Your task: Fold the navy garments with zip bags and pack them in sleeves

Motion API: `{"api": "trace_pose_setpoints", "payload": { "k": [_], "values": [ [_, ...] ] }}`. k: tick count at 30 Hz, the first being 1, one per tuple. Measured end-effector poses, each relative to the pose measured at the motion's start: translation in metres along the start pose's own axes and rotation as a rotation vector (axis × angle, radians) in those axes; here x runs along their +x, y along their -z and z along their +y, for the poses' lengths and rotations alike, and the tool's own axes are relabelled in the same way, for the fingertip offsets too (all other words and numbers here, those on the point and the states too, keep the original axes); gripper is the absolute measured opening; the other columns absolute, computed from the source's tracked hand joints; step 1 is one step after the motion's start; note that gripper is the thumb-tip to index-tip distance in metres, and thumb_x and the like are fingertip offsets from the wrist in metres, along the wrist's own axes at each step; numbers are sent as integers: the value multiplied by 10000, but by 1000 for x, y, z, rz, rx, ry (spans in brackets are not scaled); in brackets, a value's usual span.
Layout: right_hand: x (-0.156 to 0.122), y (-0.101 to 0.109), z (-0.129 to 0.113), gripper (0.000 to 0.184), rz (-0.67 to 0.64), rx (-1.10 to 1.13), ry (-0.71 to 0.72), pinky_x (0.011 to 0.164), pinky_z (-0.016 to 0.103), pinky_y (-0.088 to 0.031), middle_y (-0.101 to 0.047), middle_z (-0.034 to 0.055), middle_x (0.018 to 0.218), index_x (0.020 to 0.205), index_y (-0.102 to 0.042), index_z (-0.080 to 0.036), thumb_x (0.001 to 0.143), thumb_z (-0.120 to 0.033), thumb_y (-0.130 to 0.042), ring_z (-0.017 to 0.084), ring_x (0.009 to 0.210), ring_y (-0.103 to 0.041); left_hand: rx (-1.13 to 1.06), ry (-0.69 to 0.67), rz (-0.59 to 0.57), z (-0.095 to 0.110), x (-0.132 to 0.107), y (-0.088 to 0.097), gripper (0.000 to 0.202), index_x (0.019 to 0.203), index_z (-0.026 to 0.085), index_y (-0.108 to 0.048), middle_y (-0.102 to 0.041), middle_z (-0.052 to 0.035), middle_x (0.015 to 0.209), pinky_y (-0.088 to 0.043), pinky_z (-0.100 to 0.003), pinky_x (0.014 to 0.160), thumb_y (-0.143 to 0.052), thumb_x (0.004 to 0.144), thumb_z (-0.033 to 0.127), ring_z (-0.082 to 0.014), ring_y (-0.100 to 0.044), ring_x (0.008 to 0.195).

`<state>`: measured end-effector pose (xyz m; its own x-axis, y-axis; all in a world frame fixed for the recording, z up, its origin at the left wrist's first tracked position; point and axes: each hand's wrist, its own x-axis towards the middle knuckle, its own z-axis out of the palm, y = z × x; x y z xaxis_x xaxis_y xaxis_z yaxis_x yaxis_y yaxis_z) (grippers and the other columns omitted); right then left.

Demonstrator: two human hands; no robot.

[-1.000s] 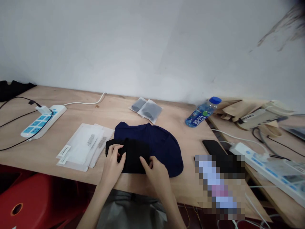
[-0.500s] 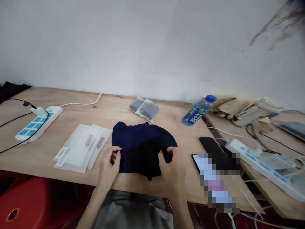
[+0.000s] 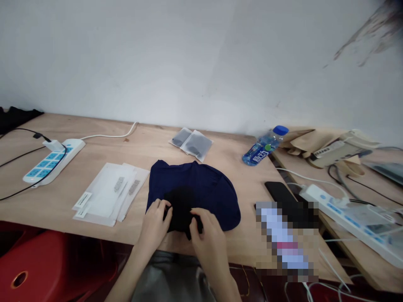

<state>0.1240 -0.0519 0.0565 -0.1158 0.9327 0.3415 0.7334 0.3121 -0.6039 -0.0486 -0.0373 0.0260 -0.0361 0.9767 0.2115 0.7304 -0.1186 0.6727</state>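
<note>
A dark blue piece of fabric (image 3: 214, 188) lies spread on the wooden table in front of me. On its near middle part rests a smaller black piece of cloth (image 3: 180, 203), bunched or folded narrow. My left hand (image 3: 154, 224) pinches the black cloth at its left edge, thumb and fingers closed. At the opposite edge, my right hand (image 3: 208, 233) grips the same cloth between thumb and fingers. The exact kind of either fabric item cannot be made out.
Flat frosted plastic bags (image 3: 108, 188) lie left of the fabric. Two small filled packets (image 3: 197, 144) sit behind it. A drink bottle (image 3: 262, 147), a black phone (image 3: 278, 193), a pixelated lit phone and power strips (image 3: 53, 161) with cables flank the work area.
My right hand has moved left with the black cloth's right side, which now covers less of the blue fabric. My left hand has shifted right from the blue fabric's edge onto the black cloth.
</note>
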Motion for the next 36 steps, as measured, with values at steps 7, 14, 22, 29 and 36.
{"api": "trace_pose_setpoints", "payload": {
  "k": [7, 14, 22, 29, 36],
  "values": [
    [18, -6, -3, 356, -205, -232, -309, 785, 376, -530, -693, 150, 1060, 1134, -573, -109, 881, -357, -610, 309, 982, -679, 168, 83, 256, -18, 5, 30, 191, 1005, 209, -628, -598, -67, 917, -485, -383, 825, -480, 921, 297, -237, -604, 885],
    [33, 0, -12, 287, -389, -290, -395, 772, 363, -506, -697, 146, 1099, 1146, -576, -113, 895, -252, -564, 306, 977, -687, 567, 397, 496, -87, 7, 66, 413, 1097, 91, -602, -552, -153, 974, -461, -452, 866, -540, 868, 429, -324, -548, 961],
    [37, -1, -1, 310, -387, -210, -387, 805, 340, -491, -701, 137, 1113, 1169, -591, -124, 871, -205, -562, 287, 1027, -673, 575, 447, 436, -111, -1, 71, 347, 1029, 121, -679, -605, -167, 1017, -462, -414, 840, -470, 899, 366, -313, -576, 965],
    [35, 9, 8, 318, -253, -101, -263, 834, 371, -508, -715, 103, 1067, 1123, -623, -162, 826, -148, -510, 268, 1005, -677, 558, 386, 416, -103, -5, 91, 229, 919, 189, -655, -682, -64, 761, -422, -333, 610, -461, 912, 311, -242, -619, 660],
    [31, 42, 22, 301, -167, 9, -138, 842, 384, -528, -716, 76, 1048, 1077, -619, -206, 813, -188, -475, 247, 999, -674, 309, 48, 507, -24, -2, 85, 201, 1069, 216, -625, -730, -29, 919, -487, -296, 714, -530, 906, 285, -202, -695, 800]
  ]
}}
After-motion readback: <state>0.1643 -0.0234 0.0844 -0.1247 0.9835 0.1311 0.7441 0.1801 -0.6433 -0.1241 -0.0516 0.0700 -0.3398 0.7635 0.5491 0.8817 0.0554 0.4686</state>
